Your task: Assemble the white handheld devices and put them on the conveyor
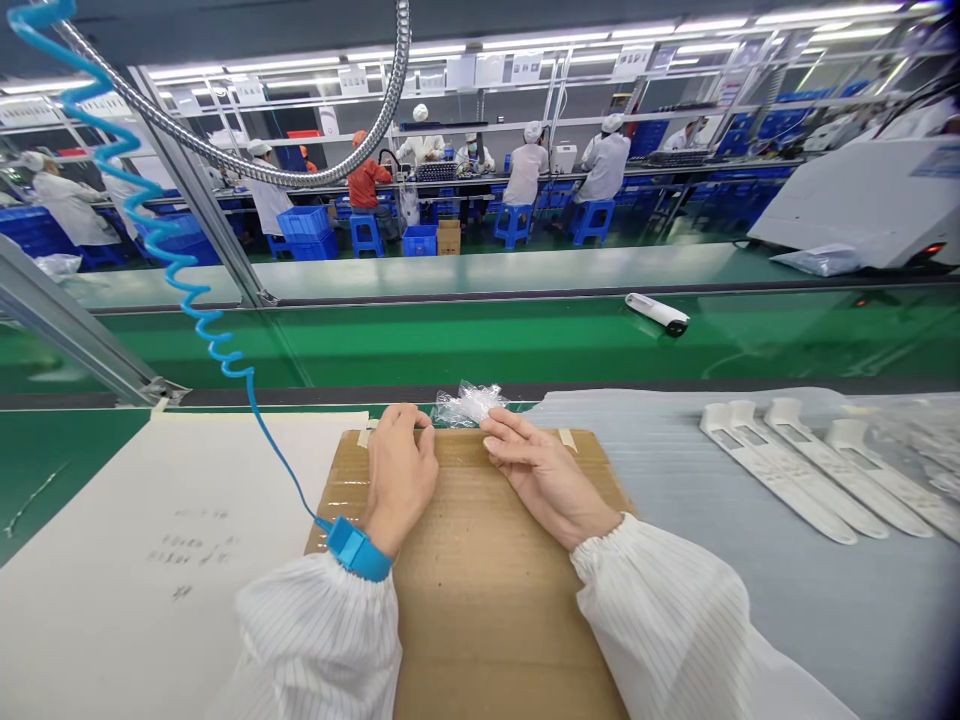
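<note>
My left hand (400, 470) rests on a brown cardboard sheet (480, 590), fingers curled shut near its far edge, beside a crumpled clear plastic bag (469, 403). A blue wrist strap (358, 548) with a coiled blue cord (169, 240) circles that wrist. My right hand (536, 468) lies flat on the cardboard, fingers stretched out, its fingertips touching the bag's right end. Both arms wear white striped sleeves.
Several white plastic housings (795, 465) lie on grey foam (712, 560) at right. A white paper sheet (142, 560) covers the left. A green conveyor belt (480, 340) carries a white cylindrical device (658, 312). Workers in white coats sit at far benches.
</note>
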The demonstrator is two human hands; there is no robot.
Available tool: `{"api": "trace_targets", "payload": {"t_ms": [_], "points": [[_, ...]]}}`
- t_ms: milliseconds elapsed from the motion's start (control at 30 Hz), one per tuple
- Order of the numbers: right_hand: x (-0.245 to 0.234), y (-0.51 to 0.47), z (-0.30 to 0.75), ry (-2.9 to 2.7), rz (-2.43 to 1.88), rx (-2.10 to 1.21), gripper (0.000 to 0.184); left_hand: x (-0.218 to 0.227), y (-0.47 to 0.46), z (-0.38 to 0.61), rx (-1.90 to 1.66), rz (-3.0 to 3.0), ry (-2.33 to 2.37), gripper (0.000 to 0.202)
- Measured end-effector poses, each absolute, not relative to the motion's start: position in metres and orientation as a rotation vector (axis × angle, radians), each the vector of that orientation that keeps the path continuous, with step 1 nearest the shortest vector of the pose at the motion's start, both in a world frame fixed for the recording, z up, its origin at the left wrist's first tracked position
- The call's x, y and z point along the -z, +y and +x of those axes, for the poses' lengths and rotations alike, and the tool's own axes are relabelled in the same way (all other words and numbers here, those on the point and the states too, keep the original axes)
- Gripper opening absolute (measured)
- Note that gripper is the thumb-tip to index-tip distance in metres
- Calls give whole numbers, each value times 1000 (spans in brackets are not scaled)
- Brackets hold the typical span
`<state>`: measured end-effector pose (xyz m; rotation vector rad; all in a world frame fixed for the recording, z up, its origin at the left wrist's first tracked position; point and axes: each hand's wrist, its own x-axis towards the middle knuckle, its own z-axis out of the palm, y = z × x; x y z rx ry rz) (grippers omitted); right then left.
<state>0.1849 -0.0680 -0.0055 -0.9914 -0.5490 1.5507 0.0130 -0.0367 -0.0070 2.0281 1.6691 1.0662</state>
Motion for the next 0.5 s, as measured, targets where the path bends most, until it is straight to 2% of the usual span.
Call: {"api": "trace_targets", "payload": {"t_ms": [500], "points": [[5, -68, 184, -533, -984, -1548, 40, 8, -36, 12, -1072, 2037, 1666, 13]]}}
